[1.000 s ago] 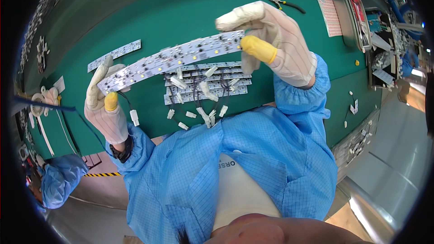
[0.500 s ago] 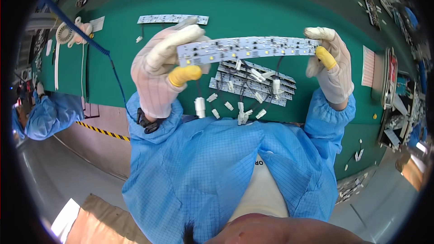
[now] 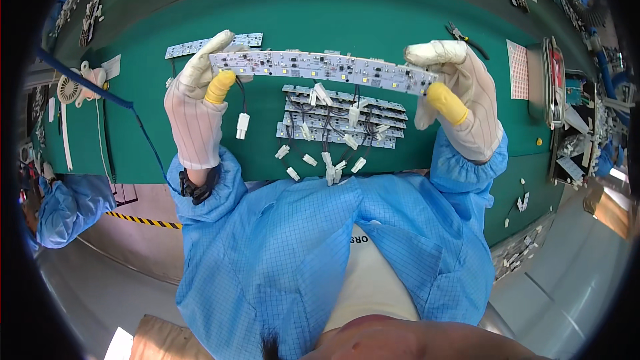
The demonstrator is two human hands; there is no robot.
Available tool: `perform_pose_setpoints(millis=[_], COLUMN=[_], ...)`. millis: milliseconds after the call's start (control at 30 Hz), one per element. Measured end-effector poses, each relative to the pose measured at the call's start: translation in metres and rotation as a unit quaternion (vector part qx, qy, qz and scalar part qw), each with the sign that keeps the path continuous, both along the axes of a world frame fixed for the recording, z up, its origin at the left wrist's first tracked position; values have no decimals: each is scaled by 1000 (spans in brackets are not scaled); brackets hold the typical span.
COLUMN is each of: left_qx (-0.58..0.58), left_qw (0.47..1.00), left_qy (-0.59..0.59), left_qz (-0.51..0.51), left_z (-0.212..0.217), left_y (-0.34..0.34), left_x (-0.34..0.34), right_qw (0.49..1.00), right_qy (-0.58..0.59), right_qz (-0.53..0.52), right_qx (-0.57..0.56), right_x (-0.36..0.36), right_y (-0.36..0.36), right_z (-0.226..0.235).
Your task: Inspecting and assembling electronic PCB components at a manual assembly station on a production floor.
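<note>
A long, narrow LED circuit board (image 3: 327,67) is held up above the green table, its components and yellowish LEDs showing. My left hand (image 3: 200,97), gloved with a yellow thumb cover, pinches its left end. At the other end my right hand (image 3: 460,93), gloved the same way, grips the board between thumb and fingers. A dark cable with a white connector (image 3: 243,125) dangles from the board near the left hand. Below it lies a stack of similar LED boards (image 3: 343,117) with several white connectors on dark leads. Another LED board (image 3: 213,45) rests on the table behind my left hand.
Pliers (image 3: 467,40) lie beyond my right hand. A metal tray (image 3: 552,83) stands at the right beside a red-patterned sheet (image 3: 518,70). At the left are a small fan (image 3: 81,85) and a hanging blue coiled cord (image 3: 143,130). A co-worker's blue sleeve (image 3: 75,210) shows at far left.
The view has shifted, and the scene sits further left. The held board now slopes down toward its right end instead of its left. Pliers have become visible beyond my right hand.
</note>
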State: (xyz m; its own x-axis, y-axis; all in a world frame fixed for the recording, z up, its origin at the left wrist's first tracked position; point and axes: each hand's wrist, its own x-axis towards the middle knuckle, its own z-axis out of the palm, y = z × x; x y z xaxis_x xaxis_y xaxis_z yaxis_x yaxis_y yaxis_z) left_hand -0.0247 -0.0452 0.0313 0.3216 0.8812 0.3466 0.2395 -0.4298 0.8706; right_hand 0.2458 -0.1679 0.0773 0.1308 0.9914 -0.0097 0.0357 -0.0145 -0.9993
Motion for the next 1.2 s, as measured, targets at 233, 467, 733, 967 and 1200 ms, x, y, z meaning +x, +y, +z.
perform_pose_setpoints(millis=[233,467,733,967,1200], left_qx=[12,16,-82,-120,-89], left_qw=[980,990,997,992,995], left_qy=[-124,-88,-5,38,-48], left_qz=[-153,-106,10,11,22], left_z=[9,10,3,0,-3], left_y=[-8,-10,-1,4,3], left_x=[1,-3,4,9,6], right_qw=[999,999,999,988,996], right_qy=[-40,-43,26,36,15], right_qz=[-5,-10,34,94,83], right_qx=[19,28,-1,119,19], right_x=[22,14,1,2,9], right_y=[14,14,4,3,5], right_z=[-21,-18,-3,-5,-2])
